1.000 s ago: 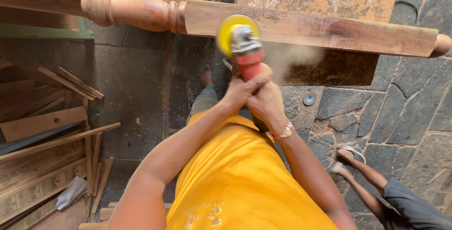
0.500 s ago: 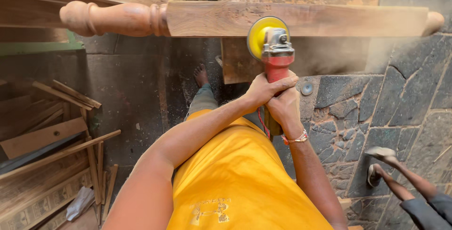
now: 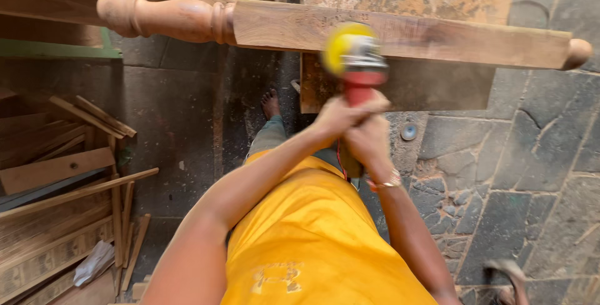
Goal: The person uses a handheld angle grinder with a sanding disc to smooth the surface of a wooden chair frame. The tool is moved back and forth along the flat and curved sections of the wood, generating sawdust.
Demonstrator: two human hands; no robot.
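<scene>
Two hands meet on one tool: the long wooden post (image 3: 400,33) runs left to right ahead, the grinder (image 3: 357,67) stands crosswise against its near face, left hand (image 3: 340,116) and right hand (image 3: 369,139) clenched round the red body

A turned wooden post (image 3: 375,33) lay crosswise along the top of the view, above the stone floor (image 3: 531,174). The angle grinder (image 3: 356,61) met the post's near face about midway. Both hands, left hand (image 3: 340,116) and right hand (image 3: 369,142), sat just below the grinder. Loose wooden slats (image 3: 69,186) lay on the floor at left.
</scene>
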